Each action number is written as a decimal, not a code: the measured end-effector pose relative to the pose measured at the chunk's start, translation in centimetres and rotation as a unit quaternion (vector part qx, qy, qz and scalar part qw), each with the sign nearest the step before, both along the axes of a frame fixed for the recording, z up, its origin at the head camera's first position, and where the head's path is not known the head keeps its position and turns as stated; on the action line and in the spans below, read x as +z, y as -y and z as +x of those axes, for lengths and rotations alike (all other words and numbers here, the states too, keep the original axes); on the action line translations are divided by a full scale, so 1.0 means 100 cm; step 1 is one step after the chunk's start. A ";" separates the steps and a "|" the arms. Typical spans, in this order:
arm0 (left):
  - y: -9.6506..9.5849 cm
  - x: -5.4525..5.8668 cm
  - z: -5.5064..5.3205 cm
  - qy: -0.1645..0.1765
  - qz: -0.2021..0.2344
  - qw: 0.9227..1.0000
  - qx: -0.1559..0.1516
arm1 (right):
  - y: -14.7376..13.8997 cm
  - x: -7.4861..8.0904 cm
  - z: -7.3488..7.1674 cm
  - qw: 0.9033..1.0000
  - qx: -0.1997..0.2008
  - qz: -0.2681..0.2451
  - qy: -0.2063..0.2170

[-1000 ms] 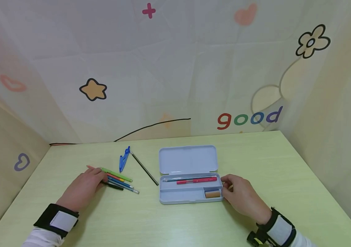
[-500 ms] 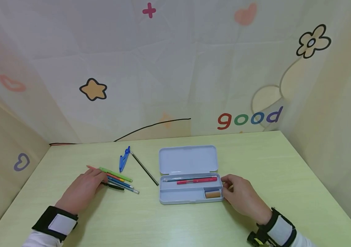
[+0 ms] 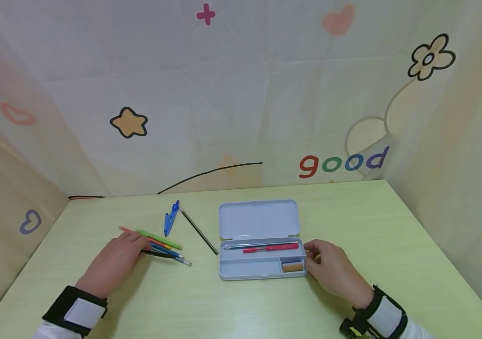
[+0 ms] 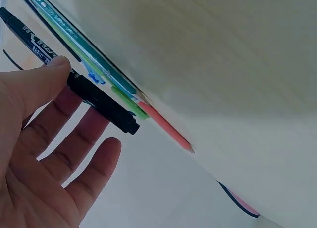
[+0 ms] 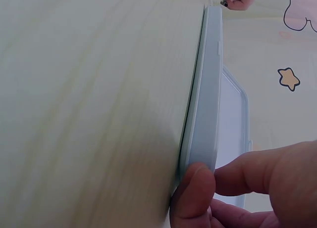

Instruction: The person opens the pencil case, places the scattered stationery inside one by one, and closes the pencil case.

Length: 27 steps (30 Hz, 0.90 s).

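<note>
The left hand (image 3: 111, 261) pinches a black pen (image 4: 102, 103) between its thumb and fingers, with the little finger extended. The pen lies at the near side of a loose bundle that includes a green pen (image 3: 160, 239), a teal pencil (image 4: 84, 40) and a red pencil (image 4: 168, 129). Whether the pen is fully off the surface (image 3: 173, 306) cannot be told.

The right hand (image 3: 330, 266) grips the right end of the pencil case (image 3: 249, 269), whose lid (image 3: 259, 219) is laid back. The rear compartment holds a red pen (image 3: 281, 247); the small front-right compartment holds a brown block (image 3: 292, 267).

The step in hand appears to be separating the black pen from the bundle.

1. Pinch near the pen's middle; a grip toward one end probably lets it swing.
2. Lift straight up. Dragging sideways could roll the neighbouring pencils.
3. Hold the case with light, steady pressure; a hard push could slide it toward the dark pencil (image 3: 198, 231) beside its left edge.
4. Hold the spare fingers clear of the bundle.
</note>
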<state>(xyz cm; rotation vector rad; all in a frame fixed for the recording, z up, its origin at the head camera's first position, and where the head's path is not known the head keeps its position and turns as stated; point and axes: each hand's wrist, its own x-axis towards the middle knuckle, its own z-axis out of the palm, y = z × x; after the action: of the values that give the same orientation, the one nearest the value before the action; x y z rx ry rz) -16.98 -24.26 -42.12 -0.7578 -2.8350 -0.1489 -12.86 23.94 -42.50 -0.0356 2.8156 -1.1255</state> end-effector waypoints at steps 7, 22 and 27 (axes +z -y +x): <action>-0.008 0.002 0.009 -0.001 0.002 1.000 0.004 | -0.001 -0.001 0.001 1.000 0.001 -0.001 0.008; -0.021 0.014 0.015 -0.031 0.011 0.999 -0.028 | -0.002 0.001 0.001 1.000 0.005 -0.003 0.015; -0.026 0.017 0.015 -0.042 0.012 0.998 -0.034 | -0.003 0.001 -0.001 1.000 0.013 0.000 0.002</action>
<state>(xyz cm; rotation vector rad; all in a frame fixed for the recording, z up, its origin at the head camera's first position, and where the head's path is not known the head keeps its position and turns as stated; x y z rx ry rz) -15.48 -21.66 -40.45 -0.8365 -2.7249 -0.1578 -12.94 24.20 -42.36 -0.0702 2.8042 -1.1184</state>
